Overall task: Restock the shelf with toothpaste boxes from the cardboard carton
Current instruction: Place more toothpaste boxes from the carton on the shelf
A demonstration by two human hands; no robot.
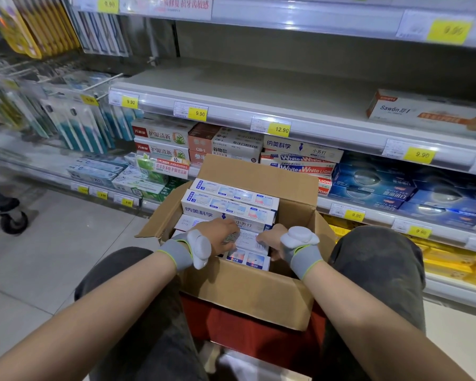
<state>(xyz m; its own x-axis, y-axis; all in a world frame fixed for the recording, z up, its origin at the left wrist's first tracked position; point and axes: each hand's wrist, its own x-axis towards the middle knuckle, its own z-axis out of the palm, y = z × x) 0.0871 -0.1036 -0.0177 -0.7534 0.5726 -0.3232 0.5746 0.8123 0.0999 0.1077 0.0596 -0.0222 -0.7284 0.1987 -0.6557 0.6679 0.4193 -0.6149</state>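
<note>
Both my hands are down in the carton (248,295) between my knees. My left hand (220,234) and right hand (271,239) each grip an end of one white box (246,240). The shelf (259,92) ahead is mostly bare.

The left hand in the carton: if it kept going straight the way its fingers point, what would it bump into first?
Probably the toothpaste box lying under its fingertips; the left hand points forward and down into the cardboard carton. Depth is hard to judge.
</note>
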